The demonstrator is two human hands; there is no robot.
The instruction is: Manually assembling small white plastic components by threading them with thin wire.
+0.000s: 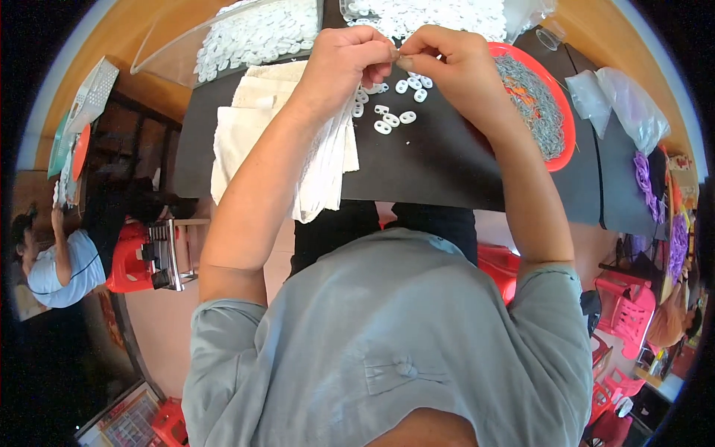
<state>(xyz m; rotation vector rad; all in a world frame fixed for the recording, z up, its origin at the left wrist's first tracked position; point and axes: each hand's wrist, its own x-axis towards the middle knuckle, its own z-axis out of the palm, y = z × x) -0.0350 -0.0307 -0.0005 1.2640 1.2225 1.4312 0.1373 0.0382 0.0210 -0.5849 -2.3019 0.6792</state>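
Note:
My left hand (348, 63) and my right hand (447, 63) meet fingertip to fingertip above a black table (447, 171). Between the fingertips they pinch a tiny part, too small to tell apart. Just under the hands lie several small white oval plastic pieces (395, 119) loose on the black surface. A stack of cream cloth pieces (253, 127) lies beneath my left forearm. A red round tray (564, 127) of small grey metal parts sits under my right wrist.
Clear bags of white plastic pieces (261, 33) lie at the table's far edge. More clear bags (633, 104) and purple items (644, 175) are at the right. Another person (56, 261) sits at the left near a red stool (130, 257). Red plastic chairs (629, 309) stand at the right.

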